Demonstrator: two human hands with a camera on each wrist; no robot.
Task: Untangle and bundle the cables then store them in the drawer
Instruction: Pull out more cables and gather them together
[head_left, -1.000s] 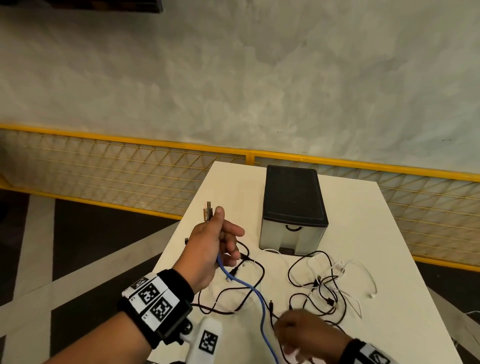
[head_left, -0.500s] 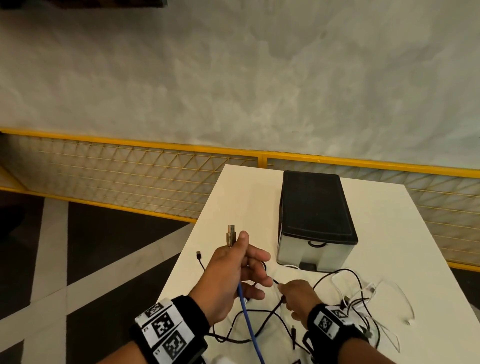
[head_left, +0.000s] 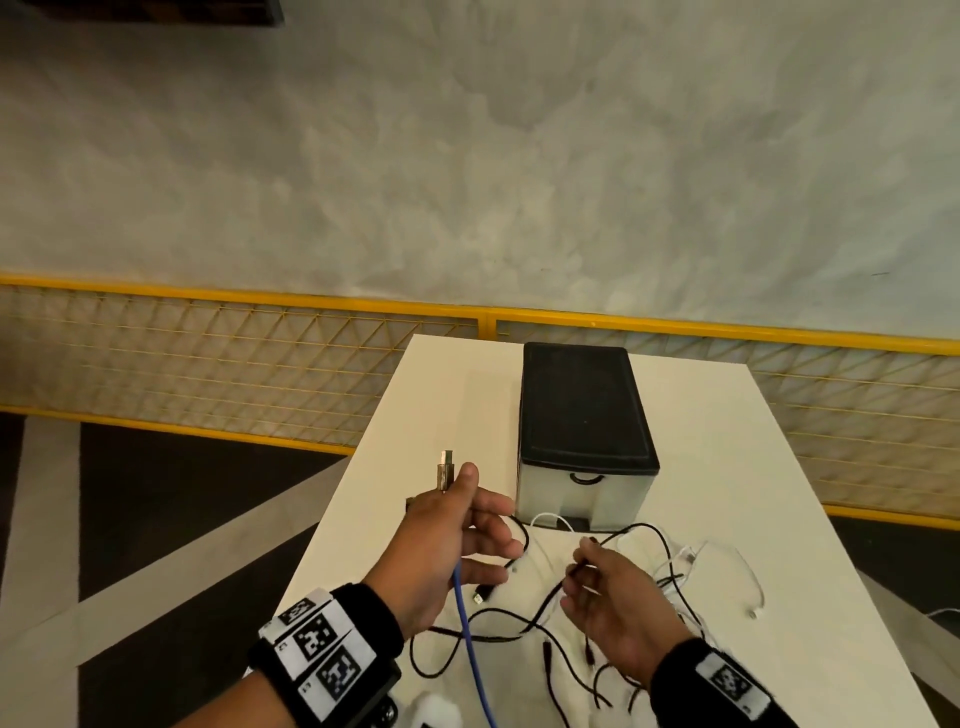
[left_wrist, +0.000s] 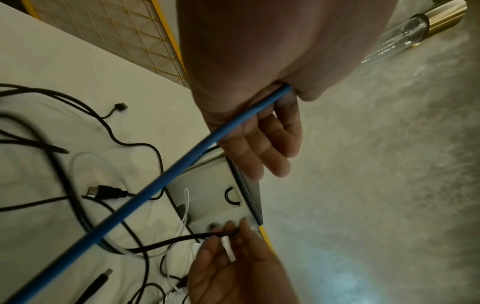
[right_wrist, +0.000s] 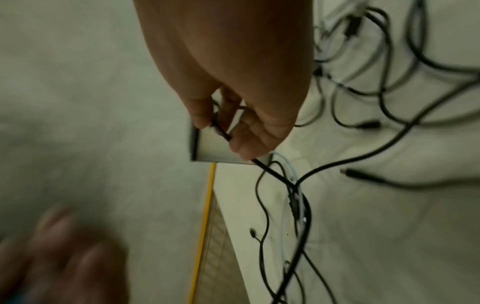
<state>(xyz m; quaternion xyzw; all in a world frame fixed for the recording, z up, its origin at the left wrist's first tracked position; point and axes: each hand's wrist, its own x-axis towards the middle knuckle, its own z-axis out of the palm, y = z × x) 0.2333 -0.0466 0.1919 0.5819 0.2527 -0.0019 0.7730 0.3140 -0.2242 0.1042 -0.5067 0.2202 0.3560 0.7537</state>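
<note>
Left hand (head_left: 441, 551) is pinching the blue cable (head_left: 470, 644) just below its USB plug (head_left: 445, 470), other fingers loose. Right hand (head_left: 618, 608) is pinching a black cable (head_left: 545, 605) lifted off the tangle on the table (head_left: 779, 519). Cables look light and floppy, likely to snag; gripping near plugs is safest. Drawer unit (head_left: 584, 441) is sitting closed behind.

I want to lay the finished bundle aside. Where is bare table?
Bare table lies right of the drawer box, and a strip left of it. In front of the box, tangled cables crowd the top.
</note>
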